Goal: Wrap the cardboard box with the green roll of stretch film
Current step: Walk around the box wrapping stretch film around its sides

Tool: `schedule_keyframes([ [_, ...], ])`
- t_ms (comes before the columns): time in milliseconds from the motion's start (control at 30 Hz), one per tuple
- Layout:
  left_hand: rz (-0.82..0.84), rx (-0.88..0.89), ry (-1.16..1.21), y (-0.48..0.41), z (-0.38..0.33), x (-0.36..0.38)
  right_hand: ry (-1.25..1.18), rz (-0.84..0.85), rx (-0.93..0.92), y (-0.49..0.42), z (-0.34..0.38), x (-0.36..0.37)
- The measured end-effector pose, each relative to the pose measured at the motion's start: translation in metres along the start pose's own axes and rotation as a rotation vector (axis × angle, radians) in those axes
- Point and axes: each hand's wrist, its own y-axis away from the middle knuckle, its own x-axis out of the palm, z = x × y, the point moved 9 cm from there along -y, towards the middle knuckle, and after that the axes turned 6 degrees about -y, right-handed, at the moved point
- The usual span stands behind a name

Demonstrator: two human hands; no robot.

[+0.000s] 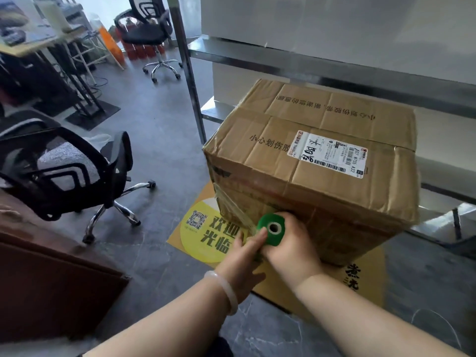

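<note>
Far side of green roll (265,222): concealed by right hand (292,247). Fine print of shipping label (328,154): too small to be read. Middle of floor mat (206,228): covered by cardboard box (322,119). Desk (33,34): blurred, cut off at left edge.

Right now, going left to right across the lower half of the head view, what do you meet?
Black mesh chair → yellow QR floor sign → left hand → green roll → right hand. The cardboard box spans too wide to place.

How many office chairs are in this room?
2. The near chair stands left of the cardboard box; the far chair is at the back beside a desk. Others may be hidden.
</note>
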Motion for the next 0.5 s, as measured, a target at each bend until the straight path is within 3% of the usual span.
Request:
schedule_keyframes([
  [200, -0.112, 0.024, 0.173, -0.001, 0.010, 0.011, -0.081, 0.180, -0.033, 0.012, -0.006, -0.006],
  [500, -0.198, 0.110, 0.229, 0.019, 0.022, 0.052, -0.081, 0.190, -0.102, 0.025, -0.018, -0.043],
])
